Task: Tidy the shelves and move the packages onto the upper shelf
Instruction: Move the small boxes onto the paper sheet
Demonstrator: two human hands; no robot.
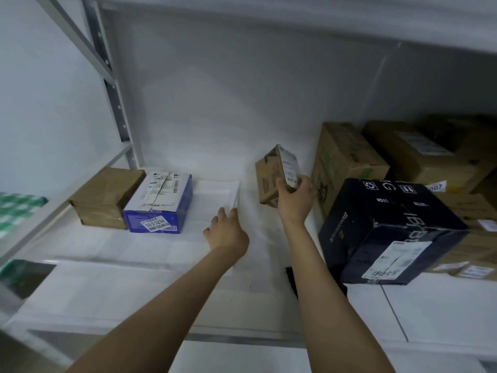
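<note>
Two bare forearms are seen reaching over the front of a white shelf board (129, 251). At the near right, a large black cardboard carton with white print and a shipping label (387, 230) is set skewed on the board. The left hand (227, 234) is laid with fingers extended and nothing clasped, its fingertips touching the near right corner of a flat white package (215, 196) lying on the board. The right hand (294, 199) is closed around a small brown cardboard box with a white label (269, 179), held tilted between the flat package and the stacked brown cartons (347, 160) at the right; contact with the board cannot be determined. Farther left, a blue-and-white labelled box (158, 203) is placed against a flat brown cardboard parcel (105, 197), near a grey upright post (118, 109)
</note>
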